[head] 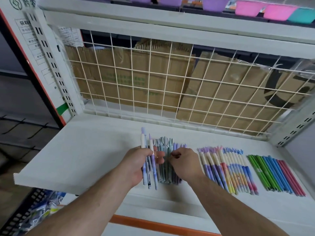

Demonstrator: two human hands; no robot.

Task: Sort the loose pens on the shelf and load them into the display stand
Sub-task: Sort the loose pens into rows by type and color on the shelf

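The left hand (pixel 136 165) is clamped round a few slim purple-and-white plastic pens (pixel 154 174), long axes running away from the person. Just beside it, the right hand (pixel 183 165) pinches into a row of grey-green plastic pens (pixel 164 143) lying parallel on the white shelf (pixel 85 150), caps toward the white wire grid (pixel 170 82).

We log a white metal shelf (pixel 85 150) backed by a white wire grid (pixel 150 86). Flattened brown cardboard (pixel 129 79) stands behind the grid. A slotted white upright (pixel 51 62) rises at left, edged in orange. The upper shelf (pixel 170 21) carries plastic basins (pixel 248 7) in purple, pink and teal. A black perforated panel (pixel 20 217) shows at lower left. Light is soft and even.
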